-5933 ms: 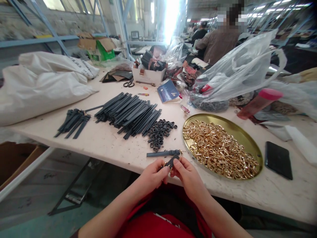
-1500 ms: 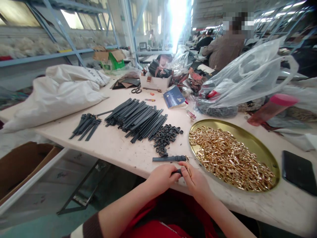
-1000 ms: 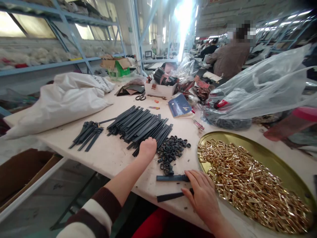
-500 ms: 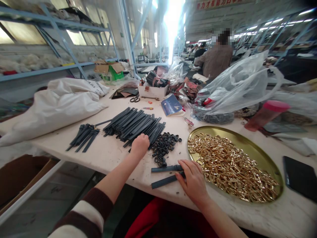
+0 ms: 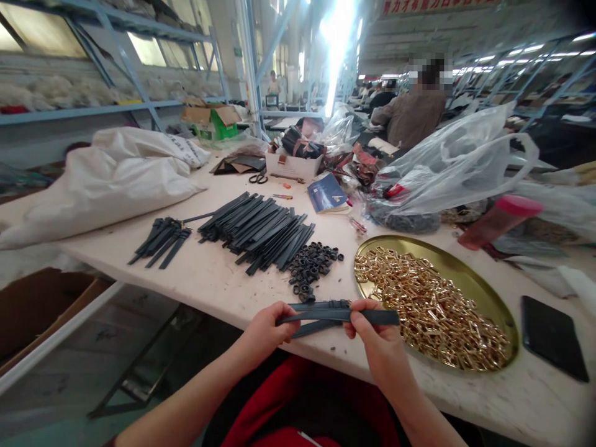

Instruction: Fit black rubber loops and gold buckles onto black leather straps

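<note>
A dark strap point(image 5: 321, 315) is stretched between my two hands above the table's near edge. My left hand point(image 5: 274, 324) pinches its left end, and my right hand point(image 5: 375, 329) grips it toward the right end, which sticks out past the fingers. Beneath it lie other straps point(image 5: 316, 328), partly hidden, one bearing a loop and a bit of gold metal. Just beyond are a heap of small dark loops point(image 5: 311, 264) and a large pile of dark straps point(image 5: 256, 226). Gold buckles point(image 5: 428, 304) fill much of an oval gold tray point(image 5: 465, 273) to the right of my right hand.
A bundle of buckled straps point(image 5: 162, 239) lies at left, near a white sack point(image 5: 102, 180). Farther back are scissors point(image 5: 258, 178), a blue booklet point(image 5: 328, 194) and a white box point(image 5: 293, 166). A pink-lidded container point(image 5: 500, 220) and a black phone point(image 5: 552, 335) lie at right.
My left hand has come back from the strap pile to the near edge, now with a strap in it. My right hand has lifted from the lying straps and closed on that same strap.
</note>
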Demonstrator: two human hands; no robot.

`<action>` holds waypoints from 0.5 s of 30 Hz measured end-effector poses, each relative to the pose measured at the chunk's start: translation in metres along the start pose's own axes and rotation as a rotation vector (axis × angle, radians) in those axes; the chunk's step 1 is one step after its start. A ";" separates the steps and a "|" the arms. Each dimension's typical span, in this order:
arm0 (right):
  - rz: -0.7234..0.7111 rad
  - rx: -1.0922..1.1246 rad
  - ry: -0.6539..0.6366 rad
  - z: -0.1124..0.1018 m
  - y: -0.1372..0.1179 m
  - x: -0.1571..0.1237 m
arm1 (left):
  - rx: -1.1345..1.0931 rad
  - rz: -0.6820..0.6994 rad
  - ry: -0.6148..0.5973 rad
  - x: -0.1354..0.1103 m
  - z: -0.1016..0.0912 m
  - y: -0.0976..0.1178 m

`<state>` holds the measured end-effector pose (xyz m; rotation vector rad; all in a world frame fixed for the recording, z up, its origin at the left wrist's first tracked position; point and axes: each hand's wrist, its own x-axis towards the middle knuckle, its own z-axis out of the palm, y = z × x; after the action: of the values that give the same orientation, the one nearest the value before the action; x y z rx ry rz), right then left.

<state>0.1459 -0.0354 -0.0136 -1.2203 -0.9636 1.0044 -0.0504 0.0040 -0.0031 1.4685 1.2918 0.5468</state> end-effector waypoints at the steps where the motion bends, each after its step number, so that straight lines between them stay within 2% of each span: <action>1: -0.054 -0.083 0.006 0.002 0.001 -0.003 | -0.200 -0.077 0.007 0.003 -0.003 -0.001; 4: -0.265 -0.358 0.032 0.011 0.006 -0.011 | -0.778 -0.192 0.081 0.010 -0.009 0.000; 6: -0.407 -0.490 -0.002 0.017 0.012 -0.015 | -1.009 -0.234 0.080 0.014 -0.005 0.005; 9: -0.562 -0.614 -0.206 0.023 0.024 -0.016 | -1.072 -0.285 0.055 0.021 0.006 0.016; 11: -0.609 -0.685 -0.318 0.024 0.030 -0.012 | -1.086 -0.320 0.078 0.025 0.013 0.020; 15: -0.582 -0.807 -0.308 0.023 0.033 0.003 | -1.210 -0.327 0.083 0.030 0.018 0.020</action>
<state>0.1218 -0.0245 -0.0438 -1.3021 -1.9498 0.3216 -0.0177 0.0272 -0.0002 0.2306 0.9092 0.9354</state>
